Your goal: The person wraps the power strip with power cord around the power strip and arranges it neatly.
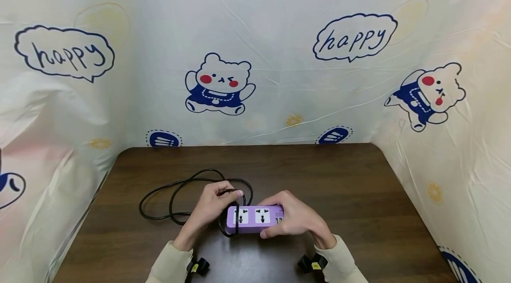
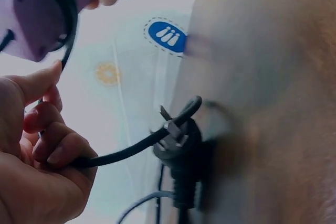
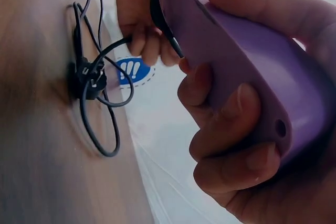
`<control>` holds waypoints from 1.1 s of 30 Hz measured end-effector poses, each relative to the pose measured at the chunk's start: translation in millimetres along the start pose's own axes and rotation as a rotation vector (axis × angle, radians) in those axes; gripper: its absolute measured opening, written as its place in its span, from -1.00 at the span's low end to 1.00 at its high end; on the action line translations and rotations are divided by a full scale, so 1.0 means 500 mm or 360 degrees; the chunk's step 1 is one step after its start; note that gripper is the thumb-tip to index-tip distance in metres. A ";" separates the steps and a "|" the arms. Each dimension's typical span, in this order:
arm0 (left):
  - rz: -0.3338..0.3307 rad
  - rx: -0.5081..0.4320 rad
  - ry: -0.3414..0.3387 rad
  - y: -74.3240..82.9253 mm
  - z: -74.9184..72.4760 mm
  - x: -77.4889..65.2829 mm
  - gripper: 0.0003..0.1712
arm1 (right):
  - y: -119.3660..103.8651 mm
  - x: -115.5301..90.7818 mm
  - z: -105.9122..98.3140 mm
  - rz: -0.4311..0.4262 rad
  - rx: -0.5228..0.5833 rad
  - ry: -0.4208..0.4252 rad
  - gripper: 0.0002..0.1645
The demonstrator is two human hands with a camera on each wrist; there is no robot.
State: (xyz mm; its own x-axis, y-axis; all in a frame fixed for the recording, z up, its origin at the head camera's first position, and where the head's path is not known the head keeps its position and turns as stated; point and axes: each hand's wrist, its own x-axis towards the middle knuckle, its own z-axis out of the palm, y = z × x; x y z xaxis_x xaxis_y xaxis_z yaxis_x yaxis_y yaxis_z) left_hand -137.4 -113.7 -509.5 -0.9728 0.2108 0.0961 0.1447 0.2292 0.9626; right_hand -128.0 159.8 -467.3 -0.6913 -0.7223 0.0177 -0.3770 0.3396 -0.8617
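Observation:
My right hand (image 1: 293, 216) grips the purple power strip (image 1: 251, 229) by its right end, thumb on one side and fingers curled round the other. Two white sockets face up on the strip. A loop of the black power cord (image 2: 121, 155) passes round the strip's left end. Just left of the strip, my left hand (image 1: 213, 203) holds the cord, its fingers curled round it with the thumb and forefinger pinching near the strip. The black plug (image 2: 178, 145), prongs showing, lies on the table in the left wrist view, with cord crossing over it.
More cord (image 1: 159, 218) lies in loose loops on the brown wooden table (image 1: 339, 185), left of and behind the strip. A printed plastic sheet (image 1: 279, 74) with bears and "happy" bubbles hangs behind the table and along both sides.

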 end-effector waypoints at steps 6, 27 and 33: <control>0.0140 0.0165 0.0075 0.027 -0.004 -0.011 -0.60 | 0.000 0.004 0.004 0.0065 -0.0076 -0.0006 -0.53; 0.0326 0.0589 0.0166 0.092 0.034 -0.049 -0.76 | -0.001 0.003 0.006 0.0265 -0.0549 0.0346 -0.43; 0.0353 0.0618 0.0249 0.094 0.044 -0.051 -0.77 | -0.001 0.005 0.009 0.0230 -0.0680 0.0498 -0.45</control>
State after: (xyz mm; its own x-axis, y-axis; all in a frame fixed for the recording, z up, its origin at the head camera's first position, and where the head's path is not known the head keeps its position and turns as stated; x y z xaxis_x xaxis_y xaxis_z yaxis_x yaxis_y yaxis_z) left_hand -101.8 -87.4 -472.5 -0.9220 0.1561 0.3544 0.3801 0.5394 0.7514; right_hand -126.9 155.0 -469.1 -0.8803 -0.4586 0.1209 -0.4364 0.6834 -0.5853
